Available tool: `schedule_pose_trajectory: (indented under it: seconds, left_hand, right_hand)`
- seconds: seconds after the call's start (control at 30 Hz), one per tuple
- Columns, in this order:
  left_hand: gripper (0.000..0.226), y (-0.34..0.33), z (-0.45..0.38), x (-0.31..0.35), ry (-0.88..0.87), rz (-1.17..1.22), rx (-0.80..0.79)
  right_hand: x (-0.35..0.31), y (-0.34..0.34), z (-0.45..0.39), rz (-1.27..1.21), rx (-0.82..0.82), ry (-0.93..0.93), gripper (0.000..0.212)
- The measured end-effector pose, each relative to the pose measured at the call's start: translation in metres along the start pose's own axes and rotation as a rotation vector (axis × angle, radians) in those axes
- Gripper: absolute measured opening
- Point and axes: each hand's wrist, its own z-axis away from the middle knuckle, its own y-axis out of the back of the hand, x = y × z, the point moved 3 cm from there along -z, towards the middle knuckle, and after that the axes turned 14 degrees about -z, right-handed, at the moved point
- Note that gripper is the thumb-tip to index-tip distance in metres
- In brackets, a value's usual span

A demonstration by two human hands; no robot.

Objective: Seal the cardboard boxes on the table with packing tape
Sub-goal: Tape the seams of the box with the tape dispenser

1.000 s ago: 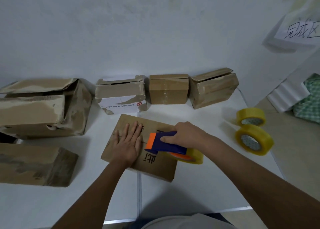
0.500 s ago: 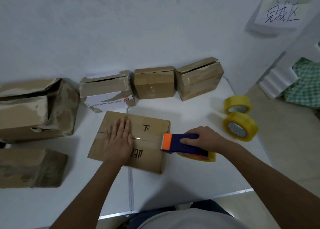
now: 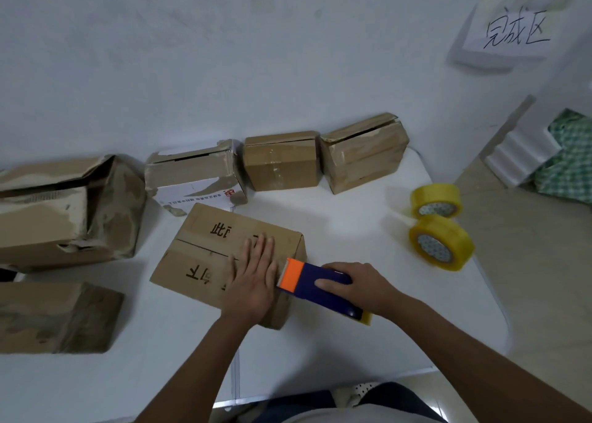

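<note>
A flat cardboard box with black characters lies in the middle of the white table, its seam running left to right. My left hand presses flat on the box's right end with straight fingers. My right hand grips a blue tape dispenser with an orange blade end, held at the box's right edge next to my left hand. A yellow tape roll sits under the dispenser's rear.
Three small boxes line the wall behind. A large torn box and another box sit at the left. Two yellow tape rolls lie at the right near the table edge. A paper sign hangs on the wall.
The box has been turned so its characters face the other way. My left hand shifted from the box's left part to its right end, and the dispenser now meets the right edge.
</note>
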Motion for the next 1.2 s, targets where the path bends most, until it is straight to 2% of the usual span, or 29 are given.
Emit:
schedule_pose_trajectory:
  seconds: [0.1,0.27,0.47,0.63,0.8,1.2]
  left_hand:
    - [0.071,-0.005,-0.002,0.001,0.026,-0.005,-0.011]
    - [0.069,-0.003,-0.002,0.002,0.043,-0.004,-0.019]
    - [0.067,-0.006,-0.006,0.000,0.042,0.040,-0.019]
    - [0.066,-0.002,0.000,0.015,-0.004,0.028,0.039]
    - [0.066,-0.010,0.011,0.031,-0.085,-0.003,0.048]
    - [0.060,-0.016,0.011,0.035,-0.066,-0.101,0.138]
  right_hand:
    - [0.004,0.004,0.001,-0.035,-0.004,0.018,0.036]
    - [0.008,0.018,0.013,-0.019,0.002,0.044,0.033]
    - [0.056,0.055,0.045,0.094,0.092,-0.068,0.040]
    - [0.059,0.040,0.039,0.131,0.060,-0.090,0.041]
    - [0.056,0.030,0.039,0.125,0.142,-0.107,0.041]
    - [0.023,-0.011,0.004,0.447,0.246,-0.250,0.039]
